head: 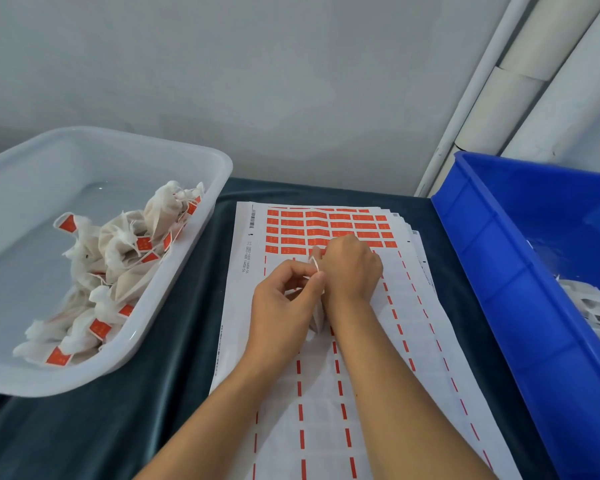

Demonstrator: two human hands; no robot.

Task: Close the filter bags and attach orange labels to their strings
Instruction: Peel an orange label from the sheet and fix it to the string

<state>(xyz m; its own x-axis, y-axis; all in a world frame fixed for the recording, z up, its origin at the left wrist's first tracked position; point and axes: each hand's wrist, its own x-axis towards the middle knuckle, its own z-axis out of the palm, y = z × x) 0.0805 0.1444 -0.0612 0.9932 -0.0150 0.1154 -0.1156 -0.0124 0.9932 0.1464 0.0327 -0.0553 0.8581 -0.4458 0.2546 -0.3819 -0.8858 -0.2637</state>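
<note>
Over the middle of the label sheet [326, 393], which lies on a dark cloth [153, 393], the left hand [284, 306] curls its fingers and pinches the top of a white filter bag [316, 317] that hangs between the two wrists. The right hand [352, 268], just beside it and a little farther, reaches its fingertips down onto the nearest row of orange labels [326, 226] at the sheet's far end, though whether it grips one cannot be told. Finished, labelled bags [118, 271] are heaped in the clear tub [32, 375] at the left, and unlabelled ones [596, 306] lie in the blue bin [499, 271] at the right.
</note>
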